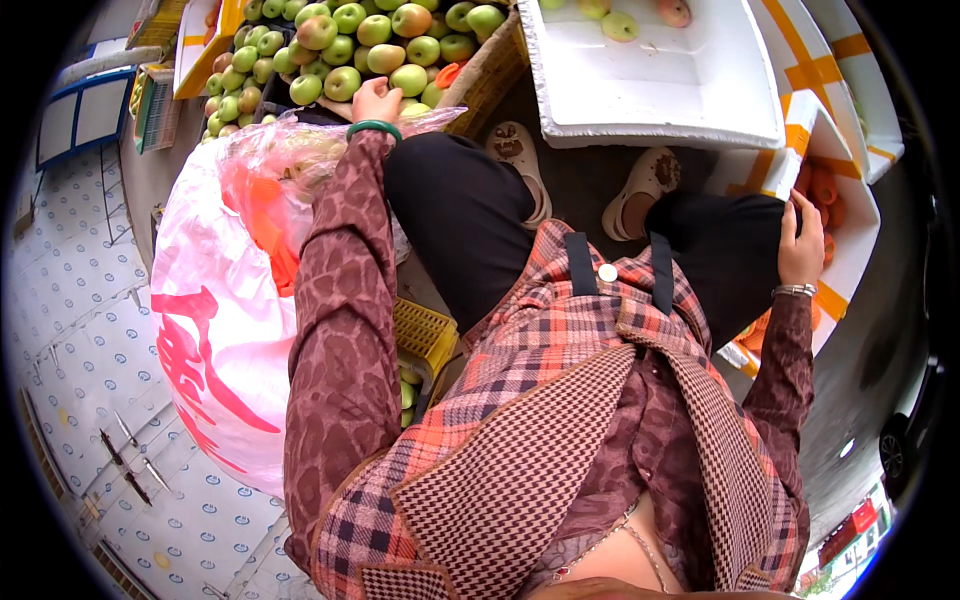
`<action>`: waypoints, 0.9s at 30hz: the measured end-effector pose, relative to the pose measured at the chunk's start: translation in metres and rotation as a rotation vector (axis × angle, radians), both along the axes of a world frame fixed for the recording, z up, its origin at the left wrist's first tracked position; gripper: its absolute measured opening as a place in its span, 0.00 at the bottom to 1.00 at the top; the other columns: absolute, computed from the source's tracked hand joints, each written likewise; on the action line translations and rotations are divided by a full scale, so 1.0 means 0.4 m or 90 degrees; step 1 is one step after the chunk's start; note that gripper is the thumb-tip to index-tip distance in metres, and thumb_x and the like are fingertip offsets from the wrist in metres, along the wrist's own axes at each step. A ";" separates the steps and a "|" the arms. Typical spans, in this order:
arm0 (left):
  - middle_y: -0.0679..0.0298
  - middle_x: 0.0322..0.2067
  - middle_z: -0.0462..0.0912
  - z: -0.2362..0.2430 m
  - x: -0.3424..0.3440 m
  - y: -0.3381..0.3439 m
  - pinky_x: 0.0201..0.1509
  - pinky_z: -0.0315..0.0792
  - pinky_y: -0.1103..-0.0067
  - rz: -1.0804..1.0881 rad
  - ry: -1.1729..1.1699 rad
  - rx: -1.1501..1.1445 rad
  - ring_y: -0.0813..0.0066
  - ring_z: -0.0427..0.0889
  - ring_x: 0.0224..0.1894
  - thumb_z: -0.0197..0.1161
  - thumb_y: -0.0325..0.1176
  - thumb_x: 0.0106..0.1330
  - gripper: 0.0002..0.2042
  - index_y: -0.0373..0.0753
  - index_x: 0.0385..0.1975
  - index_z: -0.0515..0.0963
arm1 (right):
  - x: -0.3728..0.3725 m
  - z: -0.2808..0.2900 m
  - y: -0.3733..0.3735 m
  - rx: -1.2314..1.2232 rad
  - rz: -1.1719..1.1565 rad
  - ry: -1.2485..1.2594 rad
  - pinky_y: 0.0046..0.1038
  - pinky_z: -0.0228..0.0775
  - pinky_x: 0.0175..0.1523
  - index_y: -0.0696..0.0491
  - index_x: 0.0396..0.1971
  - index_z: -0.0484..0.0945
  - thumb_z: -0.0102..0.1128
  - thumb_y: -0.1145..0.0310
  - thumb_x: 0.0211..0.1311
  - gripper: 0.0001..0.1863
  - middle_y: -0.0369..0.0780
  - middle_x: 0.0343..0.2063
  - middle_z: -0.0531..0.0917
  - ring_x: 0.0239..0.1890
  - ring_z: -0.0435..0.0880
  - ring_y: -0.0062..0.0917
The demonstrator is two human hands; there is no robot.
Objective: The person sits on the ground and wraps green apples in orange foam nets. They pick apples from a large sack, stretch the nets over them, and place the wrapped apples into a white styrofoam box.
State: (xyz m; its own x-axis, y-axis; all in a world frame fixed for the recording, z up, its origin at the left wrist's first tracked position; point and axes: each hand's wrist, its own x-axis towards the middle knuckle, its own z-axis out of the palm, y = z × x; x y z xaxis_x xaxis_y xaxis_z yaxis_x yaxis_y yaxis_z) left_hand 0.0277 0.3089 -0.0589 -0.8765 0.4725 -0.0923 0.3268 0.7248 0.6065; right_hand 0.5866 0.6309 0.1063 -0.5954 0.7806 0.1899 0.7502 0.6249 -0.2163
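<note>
My left hand (378, 103), with a green bangle at the wrist, is at the near edge of a heap of green and reddish apples (375, 30). Its fingers are curled together; what they hold, if anything, is hidden. Beside that wrist, clear plastic (430, 122) spreads over the front of the heap. A large white and pink plastic bag (225, 330) bulges left of my left arm. My right hand (800, 245) lies by my right knee with its fingers stretched out, against the edge of a white foam box (855, 225) containing orange produce (822, 187).
A white foam tub (655, 95) with a few apples stands ahead of my feet. Below my left knee sits a yellow plastic basket (425, 335), with green apples (408, 392) near it. More taped foam boxes (850, 48) stand at the far right.
</note>
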 end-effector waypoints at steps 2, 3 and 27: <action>0.51 0.47 0.75 0.008 0.011 0.041 0.57 0.68 0.65 0.034 0.096 -0.075 0.53 0.72 0.52 0.66 0.41 0.50 0.23 0.40 0.47 0.76 | -0.019 -0.002 -0.019 0.025 -0.011 -0.028 0.34 0.70 0.49 0.51 0.47 0.77 0.50 0.63 0.66 0.14 0.41 0.42 0.80 0.45 0.79 0.37; 0.52 0.47 0.75 0.008 0.000 0.055 0.57 0.68 0.66 -0.005 0.166 -0.090 0.54 0.71 0.53 0.66 0.42 0.50 0.23 0.41 0.47 0.76 | -0.034 0.000 -0.029 0.023 -0.021 -0.032 0.33 0.70 0.50 0.51 0.47 0.77 0.50 0.64 0.65 0.14 0.41 0.42 0.80 0.45 0.79 0.37; 0.68 0.27 0.74 0.134 0.041 0.217 0.34 0.70 0.85 -0.064 -0.216 0.408 0.83 0.72 0.27 0.59 0.21 0.53 0.09 0.34 0.34 0.70 | -0.079 0.098 -0.071 -0.009 -0.046 -0.014 0.32 0.72 0.46 0.53 0.44 0.77 0.55 0.68 0.60 0.12 0.41 0.38 0.81 0.41 0.81 0.34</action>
State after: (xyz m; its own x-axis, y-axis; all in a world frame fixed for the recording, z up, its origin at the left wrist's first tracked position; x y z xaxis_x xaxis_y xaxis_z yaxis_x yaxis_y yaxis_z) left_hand 0.0443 0.3958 -0.0051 -0.7982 0.6017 -0.0294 0.0922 0.1703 0.9811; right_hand 0.5550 0.6024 0.1456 -0.5412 0.8241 0.1668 0.7979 0.5660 -0.2076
